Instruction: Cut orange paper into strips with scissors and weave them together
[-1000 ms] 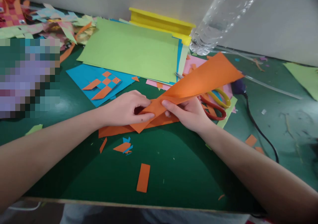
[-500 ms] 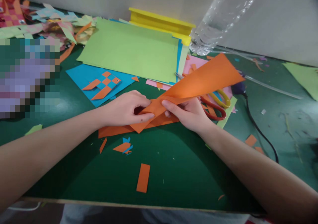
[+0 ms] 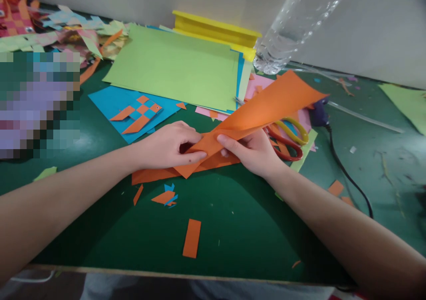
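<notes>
My left hand (image 3: 176, 144) pinches the lower left part of an orange sheet of paper (image 3: 266, 100) between thumb and fingers. Closed on the same sheet near its middle is my right hand (image 3: 254, 151), thumb on top and fingers partly hidden beneath. The sheet is curled, its far end rising to the upper right. Another orange piece of paper (image 3: 146, 176) lies on the table under the hands. Behind my right hand are scissors (image 3: 293, 151) with red and yellow handles, partly covered by the sheet. A woven orange and blue paper fish (image 3: 143, 111) rests on blue paper (image 3: 106, 98).
Green sheets (image 3: 173, 65) lie stacked at the back beside a folded yellow strip (image 3: 216, 28). A clear plastic bottle (image 3: 276, 47) stands by the wall. A black cable (image 3: 346, 171) runs along the right. Orange scraps (image 3: 192, 238) lie near the front edge; a paper heap (image 3: 76, 33) sits back left.
The raised far end of the orange sheet has flexed slightly, its edge curling more. Both hands keep their place and grip.
</notes>
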A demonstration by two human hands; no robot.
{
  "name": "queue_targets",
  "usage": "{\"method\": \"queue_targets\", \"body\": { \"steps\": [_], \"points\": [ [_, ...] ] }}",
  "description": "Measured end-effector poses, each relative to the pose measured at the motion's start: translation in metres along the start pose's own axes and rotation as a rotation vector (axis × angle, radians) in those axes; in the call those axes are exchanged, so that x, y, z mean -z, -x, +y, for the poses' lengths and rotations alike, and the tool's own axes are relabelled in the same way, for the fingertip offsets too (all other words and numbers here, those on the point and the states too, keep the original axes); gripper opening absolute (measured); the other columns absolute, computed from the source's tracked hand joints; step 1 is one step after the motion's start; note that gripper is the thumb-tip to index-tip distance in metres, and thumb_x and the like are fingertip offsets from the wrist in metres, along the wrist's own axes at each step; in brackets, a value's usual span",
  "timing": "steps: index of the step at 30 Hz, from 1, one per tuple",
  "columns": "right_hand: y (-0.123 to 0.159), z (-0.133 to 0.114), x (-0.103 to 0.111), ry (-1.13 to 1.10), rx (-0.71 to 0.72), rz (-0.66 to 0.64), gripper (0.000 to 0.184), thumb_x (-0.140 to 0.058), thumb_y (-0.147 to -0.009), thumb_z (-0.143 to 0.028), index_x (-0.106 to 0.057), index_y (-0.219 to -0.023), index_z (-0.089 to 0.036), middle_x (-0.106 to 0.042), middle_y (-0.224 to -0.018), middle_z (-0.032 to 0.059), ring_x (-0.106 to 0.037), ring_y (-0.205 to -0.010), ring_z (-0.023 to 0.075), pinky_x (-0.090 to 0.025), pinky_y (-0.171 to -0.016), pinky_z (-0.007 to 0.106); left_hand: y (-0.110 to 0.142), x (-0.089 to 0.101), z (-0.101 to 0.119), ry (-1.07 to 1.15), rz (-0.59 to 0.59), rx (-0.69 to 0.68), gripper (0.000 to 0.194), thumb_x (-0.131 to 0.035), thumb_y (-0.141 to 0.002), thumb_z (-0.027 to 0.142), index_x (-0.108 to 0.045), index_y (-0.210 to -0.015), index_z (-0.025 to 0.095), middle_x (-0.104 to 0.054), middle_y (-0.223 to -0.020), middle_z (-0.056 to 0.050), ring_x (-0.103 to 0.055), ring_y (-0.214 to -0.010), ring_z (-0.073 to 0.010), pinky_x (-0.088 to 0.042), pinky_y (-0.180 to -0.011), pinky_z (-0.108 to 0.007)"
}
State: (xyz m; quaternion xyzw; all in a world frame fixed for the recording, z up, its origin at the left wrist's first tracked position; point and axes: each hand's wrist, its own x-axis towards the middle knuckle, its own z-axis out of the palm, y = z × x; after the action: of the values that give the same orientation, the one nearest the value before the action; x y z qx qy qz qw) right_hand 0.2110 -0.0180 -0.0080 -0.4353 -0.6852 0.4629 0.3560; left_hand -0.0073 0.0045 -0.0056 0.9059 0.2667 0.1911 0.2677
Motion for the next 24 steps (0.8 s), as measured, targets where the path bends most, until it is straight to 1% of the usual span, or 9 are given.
{"method": "queue_targets", "body": {
  "steps": [6,10,14,18,21,24],
  "points": [
    [-0.0007,-0.0013,0.0003,0.016,0.018,0.004,0.031,-0.063,-0.086,-0.049,-0.067,-0.075,-0.02,-0.064,-0.059,-0.0009,-0.061,-0.055,0.012,-0.049,-0.054,0.025,-0.0003,0.0001,-0.0002,0.032,-0.021,0.008,0.041,-0.051,-0.094,0.036,-0.035,-0.059,0.02,-0.033,-0.054,0.006,-0.038,-0.053,-0.0112,-0.04,-0.069,-0.029],
    [-0.0013,-0.0023,0.0001,-0.008,0.046,0.017,0.029,-0.064,-0.086,-0.045,-0.066,-0.072,-0.02,-0.063,-0.058,-0.0017,-0.06,-0.055,0.0113,-0.049,-0.054,0.025,-0.0001,0.0002,-0.0002,0.038,-0.023,0.02,0.042,-0.051,-0.093,0.037,-0.035,-0.059,0.02,-0.035,-0.054,0.005,-0.039,-0.055,-0.0118,-0.039,-0.069,-0.03],
    [-0.0015,-0.0017,0.0001,-0.029,0.017,0.023,0.025,-0.065,-0.086,-0.043,-0.067,-0.075,-0.02,-0.061,-0.057,-0.0028,-0.059,-0.053,0.0107,-0.048,-0.053,0.024,0.0009,0.0004,-0.0002,0.034,-0.023,0.032,0.042,-0.051,-0.093,0.038,-0.033,-0.059,0.02,-0.034,-0.054,0.005,-0.041,-0.056,-0.0125,-0.038,-0.067,-0.03],
    [-0.0016,-0.0002,0.0002,-0.044,-0.005,0.027,0.025,-0.065,-0.086,-0.041,-0.068,-0.077,-0.019,-0.062,-0.057,-0.0029,-0.059,-0.053,0.0099,-0.048,-0.053,0.023,0.0016,0.0009,0.0002,0.026,-0.03,0.042,0.042,-0.05,-0.093,0.039,-0.033,-0.06,0.02,-0.037,-0.055,0.004,-0.044,-0.06,-0.0137,-0.037,-0.067,-0.03],
    [-0.0019,0.0015,0.0002,-0.054,0.002,0.025,0.024,-0.064,-0.087,-0.04,-0.068,-0.076,-0.019,-0.063,-0.057,-0.0031,-0.059,-0.052,0.0092,-0.048,-0.052,0.022,0.0011,0.0008,0.0001,0.023,-0.027,0.042,0.042,-0.05,-0.093,0.039,-0.032,-0.06,0.02,-0.035,-0.055,0.004,-0.044,-0.06,-0.0136,-0.037,-0.067,-0.029],
    [-0.0022,0.0034,0.0001,-0.069,0.01,0.031,0.024,-0.065,-0.087,-0.039,-0.067,-0.076,-0.018,-0.063,-0.056,-0.0031,-0.06,-0.052,0.0091,-0.048,-0.052,0.022,0.0004,0.0004,-0.0009,0.029,-0.034,0.032,0.041,-0.05,-0.094,0.038,-0.032,-0.061,0.02,-0.031,-0.055,0.006,-0.039,-0.056,-0.0121,-0.037,-0.068,-0.029]
  ]
}}
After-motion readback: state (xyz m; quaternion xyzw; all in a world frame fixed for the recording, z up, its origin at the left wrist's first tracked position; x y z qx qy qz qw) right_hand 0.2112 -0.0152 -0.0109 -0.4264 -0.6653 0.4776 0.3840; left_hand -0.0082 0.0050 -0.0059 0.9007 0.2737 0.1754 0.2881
